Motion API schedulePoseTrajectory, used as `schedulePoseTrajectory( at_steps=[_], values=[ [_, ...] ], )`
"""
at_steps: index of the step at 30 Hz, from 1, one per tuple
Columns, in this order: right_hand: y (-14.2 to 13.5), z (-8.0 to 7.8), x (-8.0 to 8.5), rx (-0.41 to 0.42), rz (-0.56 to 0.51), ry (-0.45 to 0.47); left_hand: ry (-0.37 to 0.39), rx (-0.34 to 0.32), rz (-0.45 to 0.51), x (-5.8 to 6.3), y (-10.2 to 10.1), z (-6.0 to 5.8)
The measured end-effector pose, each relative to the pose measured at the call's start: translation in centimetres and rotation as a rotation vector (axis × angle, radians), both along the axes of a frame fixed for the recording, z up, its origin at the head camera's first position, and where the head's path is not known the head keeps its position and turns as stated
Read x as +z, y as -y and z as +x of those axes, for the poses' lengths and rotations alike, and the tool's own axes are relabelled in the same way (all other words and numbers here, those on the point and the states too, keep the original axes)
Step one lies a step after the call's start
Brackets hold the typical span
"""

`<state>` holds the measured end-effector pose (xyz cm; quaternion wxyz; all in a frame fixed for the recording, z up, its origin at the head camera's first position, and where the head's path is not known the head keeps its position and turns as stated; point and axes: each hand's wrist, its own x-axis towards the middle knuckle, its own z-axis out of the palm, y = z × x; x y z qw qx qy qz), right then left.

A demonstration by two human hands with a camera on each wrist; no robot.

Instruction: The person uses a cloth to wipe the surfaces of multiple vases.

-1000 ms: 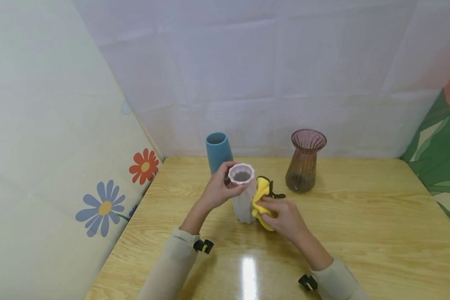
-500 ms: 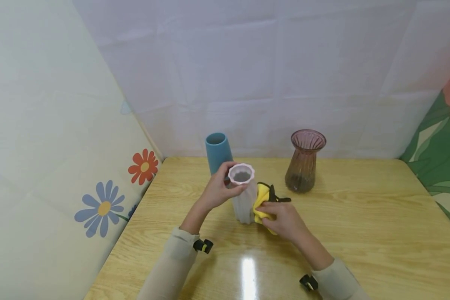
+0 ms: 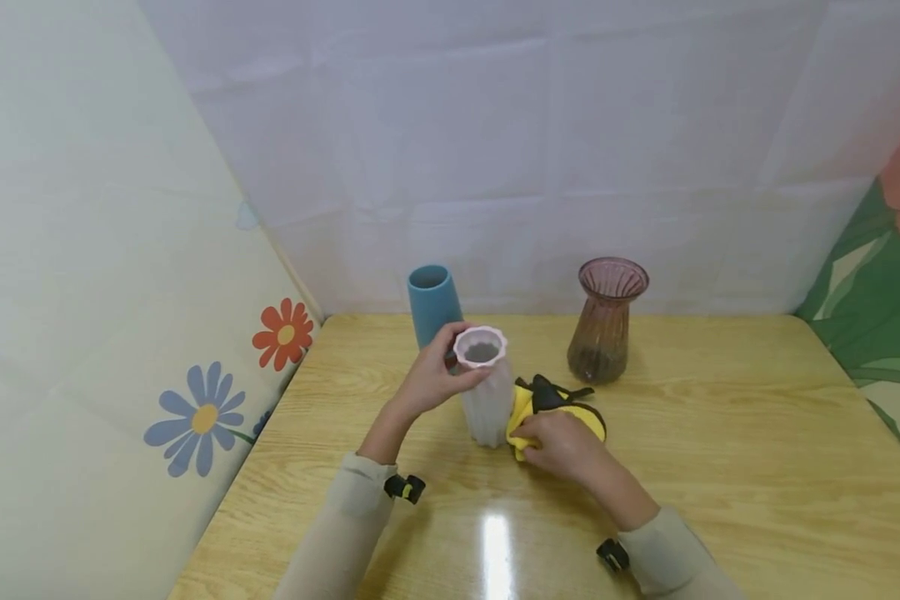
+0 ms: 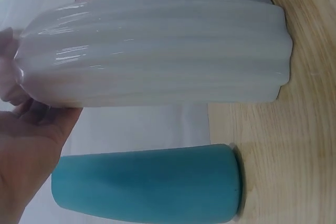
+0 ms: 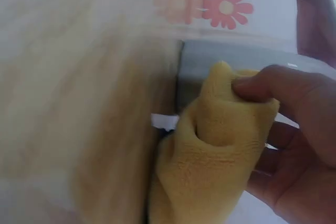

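A white fluted vase with a scalloped rim stands upright on the table. My left hand grips it around the neck, thumb in front and fingers behind; the left wrist view shows the ribbed body of the vase. Against its lower right side, my right hand pinches a yellow cloth with black edging. In the right wrist view the cloth is bunched under the thumb and hangs in folds, and most of the vase's base is hidden behind it.
Behind my left hand stands a blue vase, close to the white one. A purple glass vase with a flared mouth is farther back on the right. The wooden table meets a pale cloth backdrop.
My right hand has lowered slightly along the side of the vase, and the yellow cloth has spread out to the right over the hand. The left hand keeps its hold on the neck.
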<state>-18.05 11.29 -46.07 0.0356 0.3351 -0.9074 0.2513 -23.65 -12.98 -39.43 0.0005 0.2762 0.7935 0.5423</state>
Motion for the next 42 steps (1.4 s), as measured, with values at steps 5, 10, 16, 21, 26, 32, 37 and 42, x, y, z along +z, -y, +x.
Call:
schedulePoseTrajectory(
  at_steps=[5,10,16,21,26,32,37,42],
  values=[
    [-2.2,-0.5,1.9,-0.02,-0.186,0.094,0.015,-0.105,0.036,0.1,0.5,-0.7],
    [-3.9,-0.5,5.1,-0.193,-0.504,0.082,0.014,-0.092,0.091,0.2,0.4,-0.1],
    [-2.7,-0.5,6.7,-0.207,-0.763,-0.096,0.0,0.132,0.08,0.1,-1.1,1.8],
    [-1.0,-0.8,6.0,-0.133,-0.696,-0.335,0.036,0.217,0.082,0.0,-2.0,2.6],
    [0.0,-0.8,5.6,-0.097,-0.664,-0.314,0.044,0.223,0.08,-0.3,-2.1,2.7],
    [0.6,-0.6,5.2,-0.113,-0.684,-0.206,0.047,0.231,0.04,-0.1,-2.0,2.4],
    [0.7,-0.5,4.6,-0.12,-0.668,-0.117,0.014,0.211,-0.003,0.2,-1.8,2.2],
    [0.9,-0.5,4.1,-0.116,-0.63,-0.123,-0.013,0.203,-0.033,0.4,-1.6,2.2]
  ],
)
